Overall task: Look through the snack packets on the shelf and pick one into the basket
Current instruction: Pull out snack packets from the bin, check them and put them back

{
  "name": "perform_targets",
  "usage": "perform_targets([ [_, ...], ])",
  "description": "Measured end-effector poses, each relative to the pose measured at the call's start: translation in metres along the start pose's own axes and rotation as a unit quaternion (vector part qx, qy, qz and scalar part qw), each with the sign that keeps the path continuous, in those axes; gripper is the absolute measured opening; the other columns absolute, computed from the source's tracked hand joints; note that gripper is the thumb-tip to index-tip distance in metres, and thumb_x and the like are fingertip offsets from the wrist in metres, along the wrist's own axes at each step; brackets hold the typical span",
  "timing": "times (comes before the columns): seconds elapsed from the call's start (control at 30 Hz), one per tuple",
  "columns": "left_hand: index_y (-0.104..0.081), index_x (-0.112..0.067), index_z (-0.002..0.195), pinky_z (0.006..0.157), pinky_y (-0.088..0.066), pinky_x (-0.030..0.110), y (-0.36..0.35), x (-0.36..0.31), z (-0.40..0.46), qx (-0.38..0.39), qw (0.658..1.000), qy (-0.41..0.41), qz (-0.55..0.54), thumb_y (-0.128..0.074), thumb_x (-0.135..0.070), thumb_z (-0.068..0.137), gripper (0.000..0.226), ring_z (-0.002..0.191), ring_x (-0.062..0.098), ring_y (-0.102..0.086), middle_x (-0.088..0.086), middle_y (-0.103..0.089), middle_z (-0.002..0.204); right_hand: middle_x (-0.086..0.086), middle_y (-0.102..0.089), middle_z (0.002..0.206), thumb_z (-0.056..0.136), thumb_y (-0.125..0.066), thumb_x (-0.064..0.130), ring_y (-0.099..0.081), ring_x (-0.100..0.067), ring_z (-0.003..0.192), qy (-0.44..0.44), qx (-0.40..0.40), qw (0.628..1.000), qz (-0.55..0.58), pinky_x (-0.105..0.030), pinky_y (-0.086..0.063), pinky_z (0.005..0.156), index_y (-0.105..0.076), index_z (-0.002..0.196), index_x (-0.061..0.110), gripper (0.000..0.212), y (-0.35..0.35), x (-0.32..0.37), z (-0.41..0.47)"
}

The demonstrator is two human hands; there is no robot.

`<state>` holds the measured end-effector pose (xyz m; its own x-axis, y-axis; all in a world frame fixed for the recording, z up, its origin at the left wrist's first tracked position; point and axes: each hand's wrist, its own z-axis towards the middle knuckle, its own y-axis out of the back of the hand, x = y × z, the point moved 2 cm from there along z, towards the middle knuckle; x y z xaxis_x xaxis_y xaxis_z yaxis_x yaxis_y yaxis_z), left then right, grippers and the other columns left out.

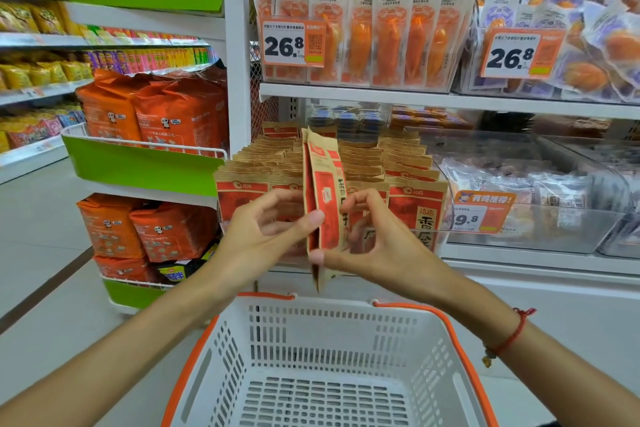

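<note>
Careful: your left hand (273, 225) and right hand (363, 239) both pinch the brown-and-red packet (323, 204) edge-on, above the basket (332, 333), before the shelf's stacked packets (367, 163); thumb-tip grips look thin; loosen unevenly and it may drop outside the rim.

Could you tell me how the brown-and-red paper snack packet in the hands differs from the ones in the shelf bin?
The held brown-and-red paper packet is turned edge-on above the white basket, gripped by left hand and right hand. The shelf packets face forward, packed in rows, untouched. Both share the same print.
</note>
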<state>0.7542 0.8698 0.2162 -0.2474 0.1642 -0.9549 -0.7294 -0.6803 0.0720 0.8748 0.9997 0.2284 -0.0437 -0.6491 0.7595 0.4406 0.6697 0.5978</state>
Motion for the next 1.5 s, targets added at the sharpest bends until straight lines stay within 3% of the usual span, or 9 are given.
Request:
perform_targets([
  [0.17,-0.067,-0.02,0.113,0.066,-0.057,0.02,0.003,-0.001,0.001,0.001,0.999,0.013,-0.03,-0.063,-0.015,0.088,0.025,0.091,0.008,-0.072,-0.008,-0.075,0.102,0.017,-0.055,0.104,0.077,-0.077,0.036,-0.055,0.004,0.09,0.016,-0.094,0.995,-0.027,-0.015,-0.049,0.071,-0.041,0.12,0.025,0.057,0.014,-0.003,0.007],
  [0.33,-0.065,-0.021,0.121,0.071,-0.059,0.023,0.004,0.011,0.004,-0.004,0.998,0.05,-0.025,-0.063,-0.015,0.091,0.031,0.099,0.006,-0.069,-0.005,-0.074,0.107,0.01,-0.062,0.084,0.079,-0.078,0.025,-0.062,-0.001,0.075,0.0,-0.16,0.987,-0.002,-0.017,-0.055,0.065,-0.045,0.114,0.025,0.048,0.017,-0.009,0.011],
  [0.5,-0.064,-0.032,0.113,0.079,-0.06,0.029,0.003,0.018,0.007,0.016,0.997,0.076,-0.01,-0.063,-0.019,0.091,0.025,0.099,0.006,-0.069,-0.007,-0.074,0.106,0.007,-0.071,0.076,0.088,-0.065,0.036,-0.069,-0.008,0.071,-0.019,-0.202,0.979,-0.025,-0.04,-0.06,0.065,-0.056,0.091,0.029,0.011,0.021,-0.016,0.013],
  [0.9,-0.062,-0.039,0.111,0.077,-0.057,0.021,-0.003,0.022,0.006,0.053,0.993,0.108,0.015,-0.065,-0.031,0.09,0.023,0.096,-0.003,-0.067,-0.019,-0.074,0.099,0.008,-0.068,0.057,0.092,-0.063,0.024,-0.067,-0.007,0.051,0.012,-0.22,0.975,0.009,-0.023,-0.052,0.042,-0.059,0.085,0.011,0.015,0.025,-0.022,0.011],
  [1.07,-0.061,-0.034,0.114,0.074,-0.057,0.02,-0.003,0.02,0.004,0.043,0.994,0.099,0.007,-0.066,-0.027,0.089,0.027,0.095,0.001,-0.069,-0.015,-0.074,0.101,0.003,-0.072,0.065,0.091,-0.062,0.031,-0.069,-0.009,0.057,0.008,-0.229,0.973,0.013,-0.034,-0.058,0.049,-0.062,0.091,0.013,0.018,0.022,-0.022,0.012],
  [1.17,-0.063,-0.03,0.114,0.072,-0.058,0.02,-0.002,0.018,0.004,0.013,0.996,0.086,-0.025,-0.066,-0.023,0.09,0.026,0.093,0.005,-0.071,-0.01,-0.075,0.101,0.003,-0.073,0.076,0.089,-0.064,0.034,-0.07,-0.008,0.068,0.006,-0.218,0.976,0.011,-0.034,-0.06,0.059,-0.062,0.098,0.024,0.014,0.022,-0.024,0.013],
  [1.23,-0.062,-0.028,0.115,0.071,-0.058,0.02,0.001,0.014,0.005,-0.015,0.996,0.076,-0.052,-0.066,-0.022,0.089,0.027,0.094,0.005,-0.071,-0.008,-0.075,0.101,0.006,-0.071,0.082,0.087,-0.067,0.031,-0.069,-0.009,0.077,0.014,-0.191,0.981,0.025,-0.033,-0.06,0.066,-0.062,0.101,0.03,0.015,0.021,-0.024,0.015],
  [1.33,-0.061,-0.028,0.114,0.072,-0.058,0.021,0.005,0.011,0.007,-0.067,0.991,0.067,-0.093,-0.066,-0.022,0.088,0.027,0.095,0.005,-0.07,-0.004,-0.074,0.104,0.008,-0.071,0.089,0.085,-0.073,0.02,-0.068,-0.008,0.082,0.029,-0.151,0.987,0.041,-0.029,-0.06,0.073,-0.067,0.107,0.026,0.024,0.018,-0.023,0.015],
  [1.5,-0.06,-0.029,0.112,0.072,-0.059,0.02,0.005,0.009,0.005,-0.089,0.988,0.063,-0.113,-0.064,-0.021,0.09,0.024,0.094,0.005,-0.07,-0.002,-0.075,0.104,0.014,-0.071,0.099,0.084,-0.074,0.013,-0.068,-0.008,0.084,0.05,-0.152,0.986,0.034,-0.027,-0.06,0.072,-0.069,0.111,0.028,0.032,0.014,-0.02,0.015],
])
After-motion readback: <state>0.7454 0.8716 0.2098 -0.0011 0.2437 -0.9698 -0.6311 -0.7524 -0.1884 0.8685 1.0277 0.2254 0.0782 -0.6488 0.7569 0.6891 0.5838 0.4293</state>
